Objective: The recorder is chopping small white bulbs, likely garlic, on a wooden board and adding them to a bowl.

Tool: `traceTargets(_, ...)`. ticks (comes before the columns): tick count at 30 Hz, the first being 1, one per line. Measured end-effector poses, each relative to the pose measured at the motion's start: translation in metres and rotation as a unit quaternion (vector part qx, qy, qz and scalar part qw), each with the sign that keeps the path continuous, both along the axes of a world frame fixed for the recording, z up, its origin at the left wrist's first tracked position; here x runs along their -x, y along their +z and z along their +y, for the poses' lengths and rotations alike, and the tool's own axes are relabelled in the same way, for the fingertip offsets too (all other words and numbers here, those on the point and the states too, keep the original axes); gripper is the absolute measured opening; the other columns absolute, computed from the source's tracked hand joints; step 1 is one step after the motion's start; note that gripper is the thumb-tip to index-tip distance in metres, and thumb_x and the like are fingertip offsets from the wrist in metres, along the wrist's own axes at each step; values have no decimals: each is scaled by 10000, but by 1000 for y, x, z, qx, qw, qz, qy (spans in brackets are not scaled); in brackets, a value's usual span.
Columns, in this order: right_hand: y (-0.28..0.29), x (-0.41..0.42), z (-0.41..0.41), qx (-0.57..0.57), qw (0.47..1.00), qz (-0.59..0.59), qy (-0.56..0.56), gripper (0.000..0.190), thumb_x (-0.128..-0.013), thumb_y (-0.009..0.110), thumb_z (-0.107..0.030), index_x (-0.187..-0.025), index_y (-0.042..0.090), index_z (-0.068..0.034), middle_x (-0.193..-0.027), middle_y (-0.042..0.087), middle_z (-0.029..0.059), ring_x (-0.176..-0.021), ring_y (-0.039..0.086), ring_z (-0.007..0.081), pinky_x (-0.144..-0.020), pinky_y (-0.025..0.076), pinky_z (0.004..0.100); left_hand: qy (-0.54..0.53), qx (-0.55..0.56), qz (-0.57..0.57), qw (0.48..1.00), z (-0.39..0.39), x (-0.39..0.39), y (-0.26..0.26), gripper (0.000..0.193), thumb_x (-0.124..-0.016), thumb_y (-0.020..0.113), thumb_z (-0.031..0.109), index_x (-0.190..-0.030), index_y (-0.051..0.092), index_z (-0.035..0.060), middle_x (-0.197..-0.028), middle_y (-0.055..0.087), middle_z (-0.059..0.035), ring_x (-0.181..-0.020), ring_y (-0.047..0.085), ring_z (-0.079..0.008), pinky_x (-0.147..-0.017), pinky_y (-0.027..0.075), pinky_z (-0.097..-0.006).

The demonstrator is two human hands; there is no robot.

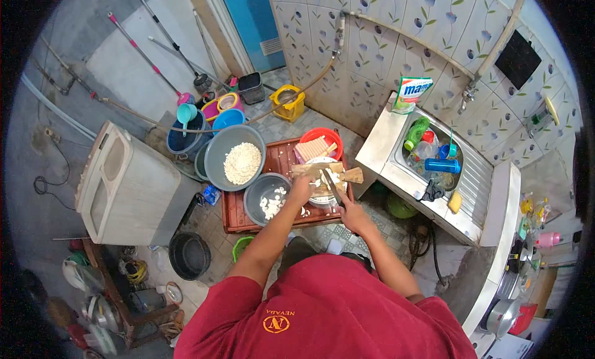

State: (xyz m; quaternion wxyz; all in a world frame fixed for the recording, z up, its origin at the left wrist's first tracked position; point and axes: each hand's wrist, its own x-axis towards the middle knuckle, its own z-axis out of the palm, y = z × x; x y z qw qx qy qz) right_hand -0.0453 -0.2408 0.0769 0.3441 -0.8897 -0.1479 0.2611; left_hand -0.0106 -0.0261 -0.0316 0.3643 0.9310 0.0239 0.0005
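Note:
My right hand (354, 217) is closed around the handle of a kitchen knife (332, 186), its blade over a wooden cutting board (352, 175). At the board's left side is my left hand (303, 190), fingers bent near white pieces; what it grips cannot be told. The board rests across a white bowl or plate (324, 201) on a reddish-brown low table (279, 156). A grey basin (248, 197) with white sliced pieces stands just left of my left hand. Behind it, a larger grey basin (211, 157) holds a heap of white chopped pieces (242, 163).
A red basin (335, 137) with a pink striped item (312, 148) sits beyond the board. At right is a steel sink (474, 168) full of dishes; at left, a washing machine (139, 187). A hose (297, 96) arcs above blue tubs (228, 120). A black basin (189, 257) lies lower left.

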Motion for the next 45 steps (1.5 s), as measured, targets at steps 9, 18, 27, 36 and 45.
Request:
traceTargets(9, -30, 3, 20, 5, 998, -50, 30, 545, -839, 468, -139, -1346, 273, -188, -1019, 529, 308, -935, 517, 458, -790, 419, 503, 86, 26, -130, 987, -17, 16, 3, 96, -711, 585, 69, -771, 623, 4, -725, 570, -186, -748, 560, -351, -695, 439, -410)
traceTargets(18, -84, 19, 24, 65, 996, -55, 26, 719, -826, 436, -41, -1396, 54, -257, -782, 599, 269, -730, 606, 417, -671, 489, 465, 112, 45, -161, 980, -19, 13, 3, 65, -678, 622, 52, -675, 610, -12, -666, 565, -163, -646, 567, -312, -595, 444, -358)
traceTargets(27, -62, -9, 17, 142, 985, -53, 82, 734, -792, 463, -30, -1373, 153, -354, -1266, 332, 312, -898, 576, 408, -736, 485, 460, 95, 43, -139, 985, -15, 11, 4, 44, -691, 607, 21, -708, 620, -17, -711, 582, -170, -687, 574, -318, -628, 450, -369)
traceTargets(36, -27, -24, 31, 106, 986, 46, 124, 648, -830, 444, -133, -1389, 116, -150, -1251, 280, 395, -1170, 350, 465, -1043, 197, 458, 131, 68, -127, 981, -18, 16, 2, 73, -691, 569, 8, -738, 611, -28, -701, 588, -181, -679, 592, -306, -618, 452, -358)
traceTargets(45, -60, 22, 19, 40, 998, -23, 50, 648, -831, 364, -41, -1394, 85, -199, -763, 569, 290, -704, 568, 438, -638, 434, 526, 125, 62, -170, 975, -19, 15, 2, 56, -685, 588, 17, -714, 605, -27, -671, 567, -184, -648, 576, -314, -589, 439, -357)
